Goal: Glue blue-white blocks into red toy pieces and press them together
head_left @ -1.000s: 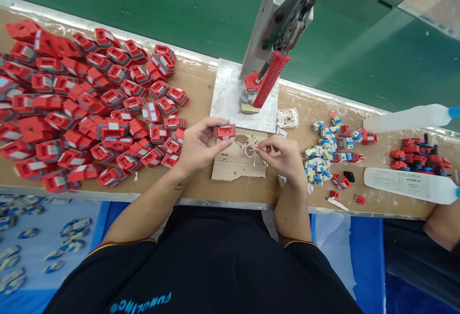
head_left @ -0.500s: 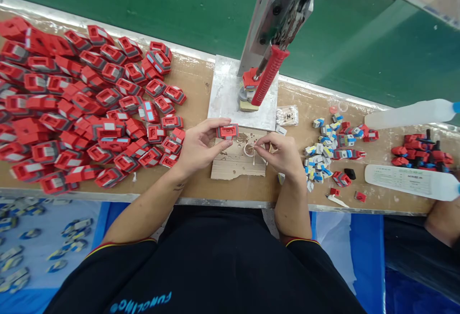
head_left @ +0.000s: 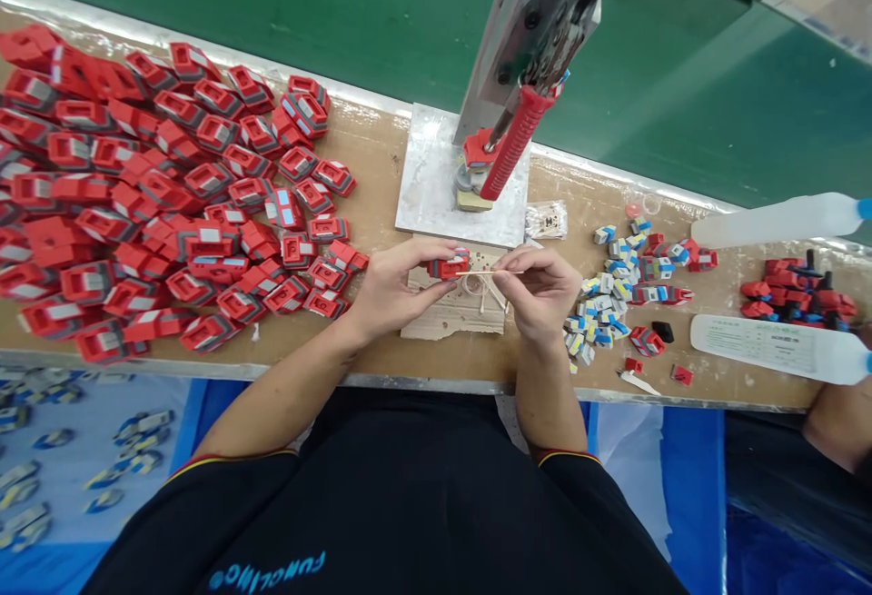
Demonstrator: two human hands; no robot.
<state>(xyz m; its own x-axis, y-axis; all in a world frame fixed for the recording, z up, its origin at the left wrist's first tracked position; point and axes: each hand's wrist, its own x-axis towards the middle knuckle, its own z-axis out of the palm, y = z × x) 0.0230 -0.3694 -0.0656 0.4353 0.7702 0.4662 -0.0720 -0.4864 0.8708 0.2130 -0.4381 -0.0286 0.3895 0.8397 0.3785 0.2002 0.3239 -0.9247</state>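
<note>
Inverted shirt lettering (head_left: 267,572); red part (head_left: 448,265), stick (head_left: 479,273)

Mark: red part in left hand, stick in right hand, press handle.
red part (head_left: 448,265): head view, its top face.
thin stick (head_left: 480,273): head view, mid-shaft.
press handle (head_left: 516,144): head view, red ribbed sleeve.

One head-worn camera looks steeply down and forward, close above the workbench (head_left: 379,163) that crosses mid-frame; the left hand (head_left: 393,291) and right hand (head_left: 540,291) sit at centre, the wearer's black shirt (head_left: 388,504) fills the bottom, a green wall (head_left: 306,23) the top edge
</note>
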